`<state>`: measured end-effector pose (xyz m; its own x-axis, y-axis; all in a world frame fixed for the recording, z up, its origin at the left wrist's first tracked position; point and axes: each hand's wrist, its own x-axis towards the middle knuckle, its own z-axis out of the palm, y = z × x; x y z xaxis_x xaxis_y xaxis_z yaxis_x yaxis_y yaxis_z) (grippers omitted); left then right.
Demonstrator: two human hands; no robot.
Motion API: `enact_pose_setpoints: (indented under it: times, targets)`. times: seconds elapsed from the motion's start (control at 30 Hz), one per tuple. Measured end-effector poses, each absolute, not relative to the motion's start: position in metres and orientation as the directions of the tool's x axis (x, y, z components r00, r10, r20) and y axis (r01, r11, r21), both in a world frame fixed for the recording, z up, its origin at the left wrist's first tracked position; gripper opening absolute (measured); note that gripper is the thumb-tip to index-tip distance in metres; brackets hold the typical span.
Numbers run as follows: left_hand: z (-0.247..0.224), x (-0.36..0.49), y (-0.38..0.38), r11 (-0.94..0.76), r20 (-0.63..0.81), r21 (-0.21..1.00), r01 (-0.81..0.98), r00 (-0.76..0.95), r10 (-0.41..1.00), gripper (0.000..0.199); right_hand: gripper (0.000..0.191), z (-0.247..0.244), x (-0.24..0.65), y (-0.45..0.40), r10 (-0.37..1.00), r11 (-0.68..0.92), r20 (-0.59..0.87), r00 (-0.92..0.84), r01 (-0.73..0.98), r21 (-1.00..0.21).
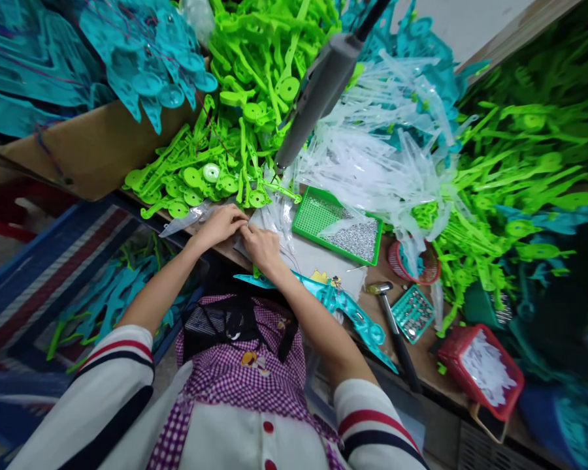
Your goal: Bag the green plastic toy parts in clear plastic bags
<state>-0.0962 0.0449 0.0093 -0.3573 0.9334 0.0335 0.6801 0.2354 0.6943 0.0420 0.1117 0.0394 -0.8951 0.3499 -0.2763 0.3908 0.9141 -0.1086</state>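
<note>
My left hand (222, 225) and my right hand (263, 248) meet at the front edge of the bench, fingertips pinched close together. Whatever lies between the fingers is too small or hidden to make out. A clear plastic strip (189, 219) lies by my left hand, and more clear strips (285, 228) lie just beyond my right. Under my right forearm, a long teal plastic part (360, 316) rests along the bench edge. Bright green plastic arms with round discs (193, 177) are heaped just past my hands.
A grey powered screwdriver (318, 98) hangs over the bench. Right of my hands are a green tray (313, 219) of small metal pieces, a hammer (389, 313), a teal tray (412, 314) and a red bin (475, 372) of white pieces. Milky strips (377, 143) pile up behind.
</note>
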Motion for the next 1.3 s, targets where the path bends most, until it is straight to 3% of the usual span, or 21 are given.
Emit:
enact_pose_setpoints:
  times: [0.13,0.23,0.4,0.5,0.7,1.07,1.3]
  targets:
    - [0.011,-0.103,0.05,0.254,-0.008,0.696,0.672,-0.346,0.938,0.018,0.043,0.039,0.041,0.113,0.311,0.932,-0.293,-0.904,0.35,-0.09]
    - [0.012,-0.105,0.055,0.295,-0.063,0.697,0.653,-0.355,0.933,0.016,0.039,0.042,0.046,0.115,0.357,0.902,-0.31,-0.881,0.411,-0.128]
    - [0.011,-0.108,0.058,0.311,-0.112,0.749,0.585,-0.351,0.93,0.011,0.034,0.047,0.061,0.125,0.578,0.7,-0.302,-0.758,0.651,-0.293]
    - [0.008,-0.109,0.058,0.302,-0.11,0.763,0.571,-0.346,0.932,0.008,0.03,0.045,0.069,0.134,0.612,0.611,-0.301,-0.731,0.679,-0.406]
    - [0.003,-0.111,0.058,0.294,-0.096,0.761,0.579,-0.348,0.933,0.009,0.019,0.047,0.076,0.146,0.384,0.578,-0.322,-0.865,0.498,-0.647]
    - [0.002,-0.111,0.059,0.302,-0.105,0.771,0.56,-0.357,0.928,0.009,0.019,0.047,0.075,0.156,0.207,0.694,-0.283,-0.937,0.344,-0.633]
    - [0.002,-0.112,0.059,0.302,-0.111,0.771,0.56,-0.349,0.93,0.01,0.017,0.038,0.072,0.155,0.299,0.626,-0.312,-0.902,0.432,-0.649]
